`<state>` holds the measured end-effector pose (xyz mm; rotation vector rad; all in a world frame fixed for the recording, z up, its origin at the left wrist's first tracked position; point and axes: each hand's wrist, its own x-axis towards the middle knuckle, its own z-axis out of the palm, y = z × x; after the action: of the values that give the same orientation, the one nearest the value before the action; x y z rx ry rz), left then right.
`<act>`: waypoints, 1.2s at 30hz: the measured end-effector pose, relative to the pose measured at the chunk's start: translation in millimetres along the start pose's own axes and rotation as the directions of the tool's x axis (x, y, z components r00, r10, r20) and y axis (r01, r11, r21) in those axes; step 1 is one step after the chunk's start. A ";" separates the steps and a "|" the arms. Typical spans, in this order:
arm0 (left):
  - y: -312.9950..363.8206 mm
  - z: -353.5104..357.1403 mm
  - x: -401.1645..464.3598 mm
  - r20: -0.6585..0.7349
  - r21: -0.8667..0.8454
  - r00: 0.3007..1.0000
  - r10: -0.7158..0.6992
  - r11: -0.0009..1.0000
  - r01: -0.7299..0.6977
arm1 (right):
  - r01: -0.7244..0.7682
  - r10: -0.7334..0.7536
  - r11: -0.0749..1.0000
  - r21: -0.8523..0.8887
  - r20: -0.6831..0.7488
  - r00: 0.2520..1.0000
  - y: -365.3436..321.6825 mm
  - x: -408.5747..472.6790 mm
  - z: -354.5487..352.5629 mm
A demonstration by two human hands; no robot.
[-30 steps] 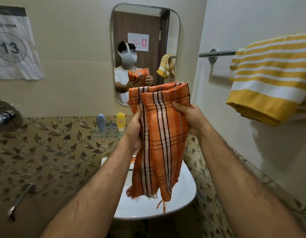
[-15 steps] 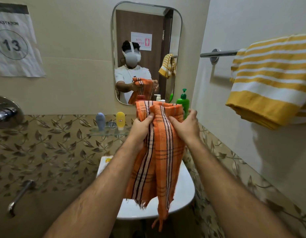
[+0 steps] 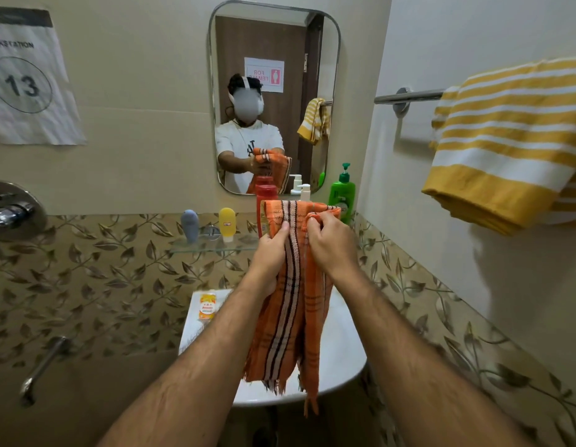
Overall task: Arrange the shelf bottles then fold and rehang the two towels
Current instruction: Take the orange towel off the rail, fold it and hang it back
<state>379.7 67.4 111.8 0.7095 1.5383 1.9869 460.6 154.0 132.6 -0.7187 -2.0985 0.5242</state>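
An orange plaid towel (image 3: 290,317) hangs folded lengthwise over the white basin (image 3: 344,356). My left hand (image 3: 270,253) grips its upper left part. My right hand (image 3: 328,243) pinches its top right edge. A yellow and white striped towel (image 3: 506,146) is draped on the chrome rail (image 3: 409,96) at the right wall. On the glass shelf (image 3: 212,246) stand a grey bottle (image 3: 190,224) and a yellow bottle (image 3: 227,222). A red bottle (image 3: 266,195), a white pump bottle (image 3: 304,191) and a green pump bottle (image 3: 342,191) stand behind the towel.
A mirror (image 3: 273,59) hangs above the shelf. A chrome tap knob (image 3: 9,211) and a spout (image 3: 41,369) are on the left wall. A soap packet (image 3: 207,306) lies on the basin's left rim. A paper sign (image 3: 25,82) hangs top left.
Both hands have lowered the orange towel from in front of the mirror to shelf height and moved closer together. The towel is now narrower, and the pump bottles show behind it.
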 end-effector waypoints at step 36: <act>-20.8 -8.2 6.0 0.168 -0.153 0.985 0.050 0.988 -0.024 | -0.182 0.164 0.748 0.638 0.089 0.982 -5.7 16.3 -24.7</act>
<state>371.6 70.3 90.4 0.8282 1.2697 1.9879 471.2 163.2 159.3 -0.4908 -1.6981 1.2921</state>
